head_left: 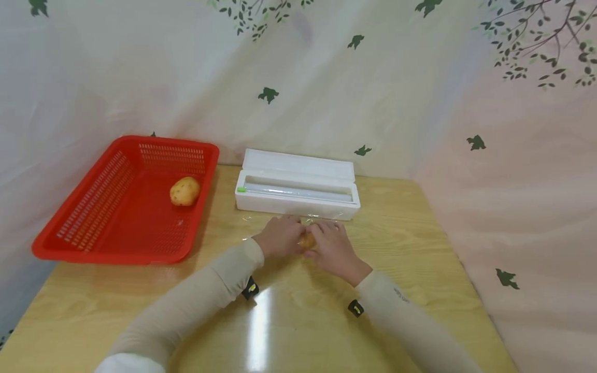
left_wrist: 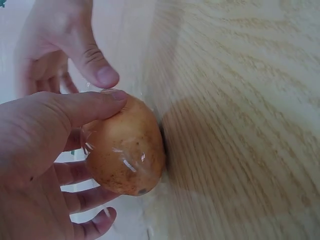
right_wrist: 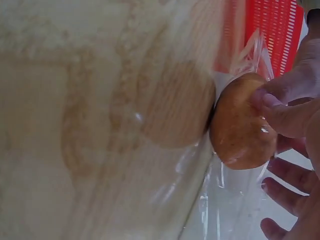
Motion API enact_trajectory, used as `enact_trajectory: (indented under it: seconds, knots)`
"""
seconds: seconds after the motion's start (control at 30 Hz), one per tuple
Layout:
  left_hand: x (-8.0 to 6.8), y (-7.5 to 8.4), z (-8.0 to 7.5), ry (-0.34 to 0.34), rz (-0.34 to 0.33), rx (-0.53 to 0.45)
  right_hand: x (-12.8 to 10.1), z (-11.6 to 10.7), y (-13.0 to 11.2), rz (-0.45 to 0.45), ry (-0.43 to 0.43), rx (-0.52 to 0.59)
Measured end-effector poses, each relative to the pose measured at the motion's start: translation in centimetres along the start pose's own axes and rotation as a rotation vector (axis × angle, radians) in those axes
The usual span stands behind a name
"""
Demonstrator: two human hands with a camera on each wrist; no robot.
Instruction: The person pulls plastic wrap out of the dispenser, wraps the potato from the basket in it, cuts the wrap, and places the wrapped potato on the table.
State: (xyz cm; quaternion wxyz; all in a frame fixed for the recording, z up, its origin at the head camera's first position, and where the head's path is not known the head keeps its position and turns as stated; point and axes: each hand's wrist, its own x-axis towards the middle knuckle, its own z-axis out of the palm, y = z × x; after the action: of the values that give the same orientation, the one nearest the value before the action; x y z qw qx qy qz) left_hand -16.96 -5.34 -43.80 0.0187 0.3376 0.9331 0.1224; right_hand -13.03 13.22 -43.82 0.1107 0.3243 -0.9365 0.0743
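Observation:
A yellow-brown potato (head_left: 307, 242) with clear plastic wrap (right_wrist: 220, 200) around it touches the wooden table between my hands. My left hand (head_left: 281, 236) grips the potato, its thumb on top and fingers behind, as the left wrist view shows. From the other side, my right hand (head_left: 333, 249) holds the wrapped potato between its thumb and curved fingers. The two thumbs are close together at the top. Loose film spreads across the table near the potato. How far the wrap goes around the back is hidden.
Behind my hands stands an open white box (head_left: 298, 208) with a roll of plastic wrap (head_left: 298, 192) in it. A red plastic basket (head_left: 116, 256) at the left holds another potato (head_left: 185, 191). A patterned cloth (head_left: 317, 114) hangs behind the table (head_left: 298, 331).

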Motion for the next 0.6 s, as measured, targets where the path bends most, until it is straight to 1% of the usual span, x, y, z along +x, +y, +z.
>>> enact_trajectory:
  seconds: [0.1, 0.2, 0.3, 0.37, 0.43, 0.5, 0.57, 0.6]
  knots:
    - [0.4, -0.1, -0.8, -0.039, 0.013, -0.047, -0.1, 0.3, 0.3, 0.003, 0.050, -0.024]
    - [0.5, -0.4, -1.5, -0.081, 0.004, -0.145, 0.0, 0.4, 0.7, -0.038, 0.079, -0.024]
    - [0.5, -0.9, -2.1, -0.120, 0.000, -0.247, 0.3, 0.5, 0.8, -0.073, 0.086, 0.002]
    - [0.5, -1.4, -2.2, -0.129, 0.018, -0.310, 0.5, 0.5, 0.9, -0.076, 0.083, 0.027]
    - [0.5, -1.8, -1.9, -0.139, 0.049, -0.355, 0.7, 0.6, 0.9, -0.057, 0.070, 0.050]
    - [0.2, -2.1, -1.5, -0.130, 0.069, -0.366, 0.9, 0.6, 0.9, -0.027, 0.048, 0.073]
    - [-0.4, -2.1, -1.0, -0.098, 0.051, -0.299, 1.1, 0.5, 0.9, 0.005, 0.019, 0.085]
    - [-0.9, -2.0, -0.7, -0.062, 0.040, -0.243, 1.3, 0.5, 0.9, 0.019, 0.001, 0.085]
